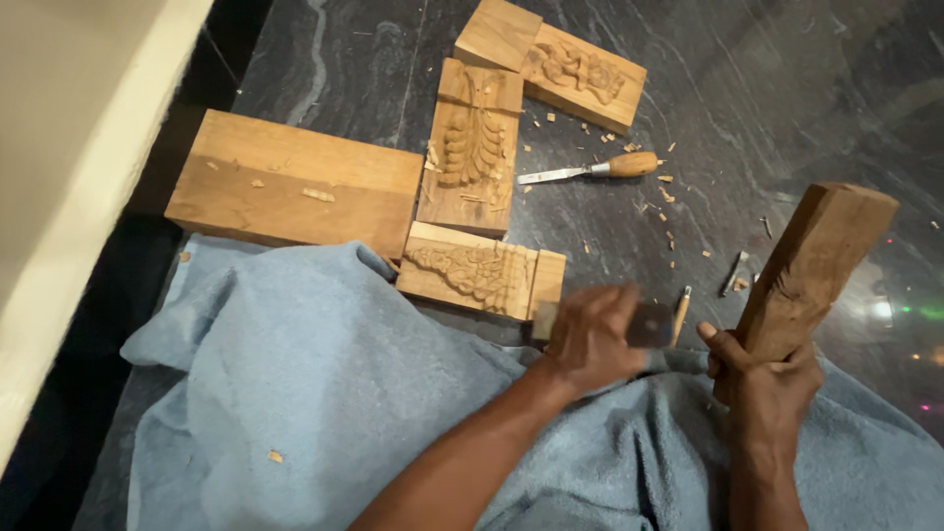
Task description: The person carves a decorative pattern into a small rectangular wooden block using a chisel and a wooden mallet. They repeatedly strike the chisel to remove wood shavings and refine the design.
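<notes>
My left hand [588,339] is closed around a tool with a dark flat end [650,324] that sticks out to the right of the fingers. Just right of it, my right hand [765,382] grips the lower end of a thick wooden block [816,261], held tilted upward like a mallet. Both hands hover over a blue towel [295,393] spread across my lap. Directly in front of my left hand, a carved wooden panel [479,270] lies on the dark stone floor [767,88].
Two more carved panels [472,147] [580,74] and a plain wooden slab [290,187] lie on the floor ahead. A wooden-handled chisel [590,169] rests beside them, two small tools [680,313] [733,273] lie near my hands, and wood chips are scattered around. A pale wall edge [69,197] runs along the left.
</notes>
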